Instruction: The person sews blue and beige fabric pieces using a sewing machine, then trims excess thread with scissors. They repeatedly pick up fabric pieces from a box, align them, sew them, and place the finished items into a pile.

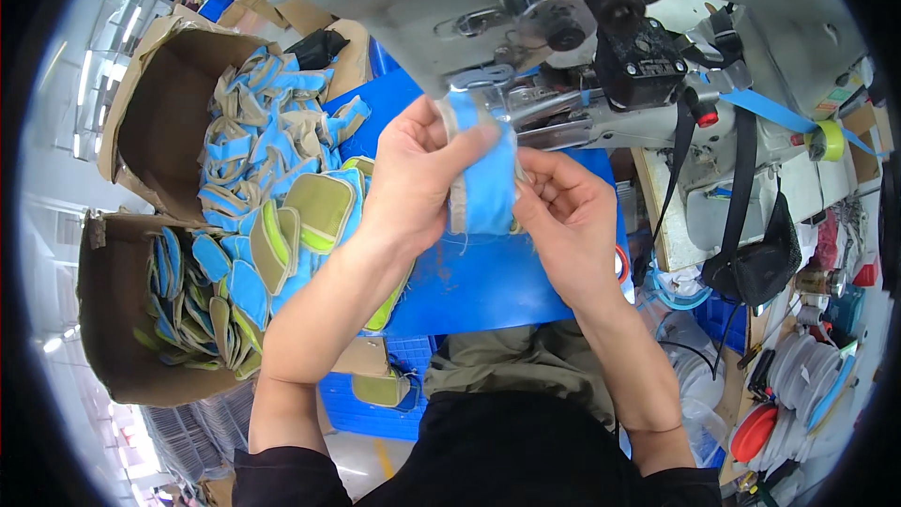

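Both hands hold a blue fabric piece with grey-beige edging (490, 190) in front of the sewing machine (375, 0). My left hand (413, 174) pinches its upper left side, the thumb lying across the blue face. At its right edge my right hand (568, 225) grips with thumb and fingers, some of them curled behind the cloth. Loose threads hang from the lower edge. Beside my left forearm lie several olive, lime and blue rounded fabric pads (319, 202) in a heap.
A cardboard box (117, 296) of similar pads stands at left, another box (169, 84) beyond it. A pile of blue and beige strips (267, 131) lies beside them. The blue work surface (460, 286) is under my hands. A black pouch (760, 258) hangs at right.
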{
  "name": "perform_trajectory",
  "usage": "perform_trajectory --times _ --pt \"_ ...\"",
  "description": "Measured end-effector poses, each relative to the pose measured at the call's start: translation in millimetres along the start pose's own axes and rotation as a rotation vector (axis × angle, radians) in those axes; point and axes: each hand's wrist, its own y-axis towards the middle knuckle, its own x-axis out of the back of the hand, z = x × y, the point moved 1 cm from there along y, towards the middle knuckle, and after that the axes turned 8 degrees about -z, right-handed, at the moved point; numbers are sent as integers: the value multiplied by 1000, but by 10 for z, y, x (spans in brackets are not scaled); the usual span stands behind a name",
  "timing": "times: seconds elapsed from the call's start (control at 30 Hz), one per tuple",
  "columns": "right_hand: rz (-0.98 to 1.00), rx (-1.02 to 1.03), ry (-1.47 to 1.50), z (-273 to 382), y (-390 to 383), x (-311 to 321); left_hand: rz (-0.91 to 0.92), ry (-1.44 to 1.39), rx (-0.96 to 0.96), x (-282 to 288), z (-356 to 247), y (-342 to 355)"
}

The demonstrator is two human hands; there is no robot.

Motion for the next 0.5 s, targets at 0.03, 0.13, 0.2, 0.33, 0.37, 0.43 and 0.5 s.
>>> perform_trajectory --times 0.03,0.13,0.2,0.33,0.37,0.43,0.5 --pt "-5 -6 11 8 -4 -7 -3 2 0 3 3 2" --pt "-5 -9 7 -20 -14 11 0 -5 12 -5 -3 -12" --pt "-2 -12 10 -34 -3 20 7 -2 8 -9 -18 -8" --pt "15 -37 -16 -9 -1 25 3 17 33 34 -36 6" --pt "14 -32 -11 -6 -5 28 10 26 28 25 -46 2" --pt "11 -24 0 -22 -4 38 23 45 20 7 -65 -2" --pt "2 -37 -16 -20 -9 34 11 65 8 0 -59 -5"
